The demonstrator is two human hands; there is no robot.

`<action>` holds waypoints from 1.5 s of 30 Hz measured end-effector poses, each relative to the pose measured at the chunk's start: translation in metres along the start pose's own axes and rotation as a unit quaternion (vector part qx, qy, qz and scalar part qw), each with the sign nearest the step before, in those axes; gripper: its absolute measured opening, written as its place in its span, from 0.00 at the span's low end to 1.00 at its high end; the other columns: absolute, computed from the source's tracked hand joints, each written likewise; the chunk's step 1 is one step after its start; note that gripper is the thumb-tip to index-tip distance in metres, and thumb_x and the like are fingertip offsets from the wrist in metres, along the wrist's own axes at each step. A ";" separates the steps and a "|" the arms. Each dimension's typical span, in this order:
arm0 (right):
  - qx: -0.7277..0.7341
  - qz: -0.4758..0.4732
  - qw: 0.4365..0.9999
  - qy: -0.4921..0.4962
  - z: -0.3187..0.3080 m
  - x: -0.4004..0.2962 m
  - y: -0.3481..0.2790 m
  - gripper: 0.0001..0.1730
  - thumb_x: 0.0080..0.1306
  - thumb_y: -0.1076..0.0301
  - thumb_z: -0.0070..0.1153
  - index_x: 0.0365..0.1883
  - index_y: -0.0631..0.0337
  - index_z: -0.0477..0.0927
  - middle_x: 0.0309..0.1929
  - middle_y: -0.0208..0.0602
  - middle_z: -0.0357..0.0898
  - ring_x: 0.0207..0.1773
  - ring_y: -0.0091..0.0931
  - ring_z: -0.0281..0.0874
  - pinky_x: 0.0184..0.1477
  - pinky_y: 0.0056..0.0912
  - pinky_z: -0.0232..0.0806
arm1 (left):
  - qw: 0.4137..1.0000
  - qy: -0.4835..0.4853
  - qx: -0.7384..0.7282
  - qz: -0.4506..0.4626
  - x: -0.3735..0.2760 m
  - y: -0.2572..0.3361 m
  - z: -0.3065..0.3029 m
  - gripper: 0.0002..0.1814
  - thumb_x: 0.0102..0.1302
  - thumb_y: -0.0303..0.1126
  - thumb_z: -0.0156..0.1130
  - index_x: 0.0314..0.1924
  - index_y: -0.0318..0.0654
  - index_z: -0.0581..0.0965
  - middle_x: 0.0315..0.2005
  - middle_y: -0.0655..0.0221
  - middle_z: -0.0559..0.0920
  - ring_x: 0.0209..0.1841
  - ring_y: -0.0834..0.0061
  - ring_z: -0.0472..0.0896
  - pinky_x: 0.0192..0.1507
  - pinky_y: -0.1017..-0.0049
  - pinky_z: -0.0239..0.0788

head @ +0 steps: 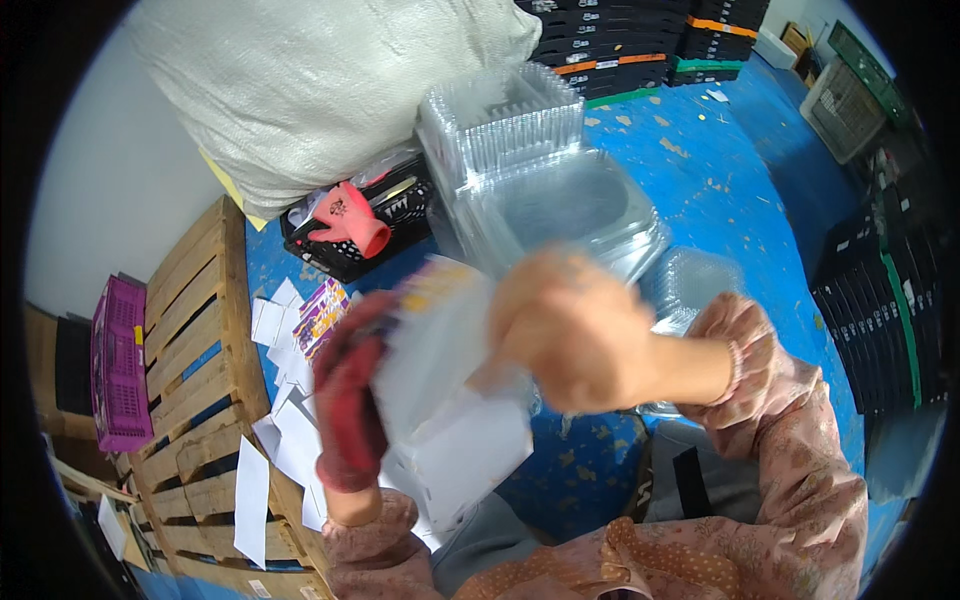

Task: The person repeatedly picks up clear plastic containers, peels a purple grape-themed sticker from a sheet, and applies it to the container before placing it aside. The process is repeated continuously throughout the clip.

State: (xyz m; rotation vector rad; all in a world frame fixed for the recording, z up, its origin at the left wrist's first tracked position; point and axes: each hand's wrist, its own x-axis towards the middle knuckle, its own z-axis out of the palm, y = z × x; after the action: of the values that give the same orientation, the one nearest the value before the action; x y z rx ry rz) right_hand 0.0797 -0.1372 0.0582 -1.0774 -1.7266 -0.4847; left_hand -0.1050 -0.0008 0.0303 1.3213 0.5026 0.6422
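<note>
My left hand [352, 397], in a red and dark work glove, grips a folded white card sleeve [435, 360] with purple and yellow print on its far end. The sleeve is blurred by motion. My bare right hand [577, 330] is curled beside it, its fingers close to the card; blur hides whether it holds anything. Below both hands lies more white card [472, 457] over my lap. Just beyond is a stack of clear plastic clamshell containers [502, 142], with a large transparent lid part [577, 202] nearest me.
White and printed cards [289, 427] lie along a wooden pallet [187, 300] on the left. A black basket [405, 225] carries a pink glove [349, 217]. A big white woven sack [322, 82] stands behind. Black crates [877, 315] are stacked to the right on the blue floor [712, 180].
</note>
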 end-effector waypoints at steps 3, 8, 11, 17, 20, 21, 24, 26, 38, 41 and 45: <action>-0.003 0.160 0.980 0.114 -0.035 0.023 0.018 0.16 0.66 0.75 0.51 0.52 0.70 0.70 0.35 0.33 0.74 0.37 0.20 0.70 0.40 0.24 0.66 | 0.963 0.143 0.080 0.214 0.007 0.001 -0.035 0.18 0.70 0.22 0.46 0.58 0.30 0.73 0.56 0.62 0.77 0.56 0.71 0.75 0.61 0.72 0.63; 0.242 0.531 0.779 0.231 -0.078 -0.011 0.082 0.06 0.69 0.74 0.52 0.41 0.67 0.75 0.39 0.33 0.78 0.38 0.23 0.78 0.43 0.24 0.72 | 0.762 0.196 0.502 0.358 0.020 -0.015 -0.031 0.23 0.69 0.19 0.47 0.63 0.36 0.70 0.51 0.56 0.80 0.43 0.70 0.80 0.44 0.74 0.70; 0.290 0.648 0.671 0.216 -0.086 -0.042 0.100 0.07 0.67 0.74 0.56 0.40 0.68 0.74 0.38 0.37 0.79 0.34 0.22 0.78 0.40 0.23 0.74 | 0.643 0.136 0.620 0.429 0.044 -0.045 -0.016 0.28 0.62 0.21 0.55 0.64 0.39 0.69 0.43 0.54 0.80 0.38 0.52 0.78 0.43 0.62 0.69; 0.268 0.668 0.658 0.221 -0.074 -0.055 0.099 0.19 0.65 0.73 0.57 0.52 0.71 0.70 0.33 0.33 0.77 0.29 0.19 0.74 0.33 0.19 0.70 | 0.740 -0.002 0.610 0.284 0.069 -0.054 0.017 0.28 0.59 0.26 0.58 0.62 0.39 0.70 0.53 0.57 0.78 0.51 0.52 0.74 0.58 0.55 0.61; 0.305 0.667 0.649 0.205 -0.079 -0.058 0.100 0.16 0.67 0.70 0.56 0.50 0.68 0.72 0.32 0.29 0.77 0.27 0.17 0.72 0.33 0.18 0.68 | 0.754 -0.011 0.597 0.273 0.068 -0.059 0.024 0.28 0.59 0.26 0.58 0.63 0.39 0.70 0.53 0.59 0.79 0.51 0.53 0.75 0.57 0.55 0.62; 0.299 0.666 0.656 0.190 -0.080 -0.060 0.100 0.15 0.68 0.68 0.56 0.49 0.67 0.73 0.31 0.28 0.76 0.27 0.17 0.71 0.32 0.18 0.68 | 0.754 -0.012 0.597 0.275 0.069 -0.061 0.024 0.28 0.59 0.26 0.58 0.62 0.39 0.70 0.52 0.59 0.79 0.50 0.53 0.76 0.56 0.56 0.63; 0.257 0.653 0.689 0.182 -0.080 -0.059 0.098 0.12 0.69 0.64 0.55 0.43 0.64 0.76 0.30 0.26 0.75 0.26 0.16 0.70 0.30 0.19 0.66 | 0.756 -0.016 0.591 0.280 0.072 -0.063 0.025 0.27 0.60 0.26 0.57 0.62 0.39 0.71 0.51 0.58 0.80 0.47 0.53 0.78 0.54 0.57 0.66; 0.208 0.643 0.716 0.174 -0.081 -0.059 0.098 0.12 0.69 0.63 0.55 0.40 0.63 0.76 0.29 0.26 0.75 0.25 0.16 0.69 0.28 0.20 0.64 | 0.763 -0.018 0.580 0.284 0.073 -0.062 0.027 0.27 0.60 0.26 0.57 0.61 0.39 0.71 0.50 0.58 0.81 0.45 0.54 0.79 0.52 0.58 0.67; 0.188 0.671 0.716 -0.048 -0.082 -0.053 0.131 0.09 0.71 0.65 0.53 0.34 0.62 0.74 0.21 0.26 0.68 0.19 0.17 0.63 0.21 0.21 0.55 | 0.696 0.022 0.661 0.279 0.097 -0.045 0.060 0.25 0.65 0.38 0.59 0.60 0.34 0.71 0.44 0.55 0.82 0.45 0.56 0.80 0.50 0.59 0.66; 0.196 0.676 0.706 -0.078 -0.072 -0.039 0.127 0.09 0.71 0.67 0.52 0.32 0.62 0.73 0.21 0.26 0.68 0.19 0.16 0.62 0.20 0.21 0.53 | 0.627 0.095 0.680 0.369 0.108 -0.044 0.057 0.25 0.62 0.42 0.64 0.56 0.39 0.74 0.24 0.65 0.79 0.28 0.62 0.79 0.39 0.64 0.67; 0.177 0.682 0.701 -0.110 -0.076 -0.038 0.129 0.10 0.71 0.64 0.54 0.33 0.60 0.73 0.20 0.24 0.68 0.18 0.14 0.60 0.19 0.19 0.51 | 0.612 0.079 0.739 0.269 0.112 -0.036 0.087 0.30 0.65 0.53 0.56 0.56 0.34 0.73 0.24 0.62 0.80 0.28 0.62 0.80 0.37 0.63 0.68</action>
State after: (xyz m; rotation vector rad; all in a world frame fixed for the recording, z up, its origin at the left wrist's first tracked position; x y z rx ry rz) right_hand 0.2321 -0.1423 0.0350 -1.7827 -0.6978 0.9157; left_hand 0.0406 0.0088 0.0135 3.1256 0.8346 0.8357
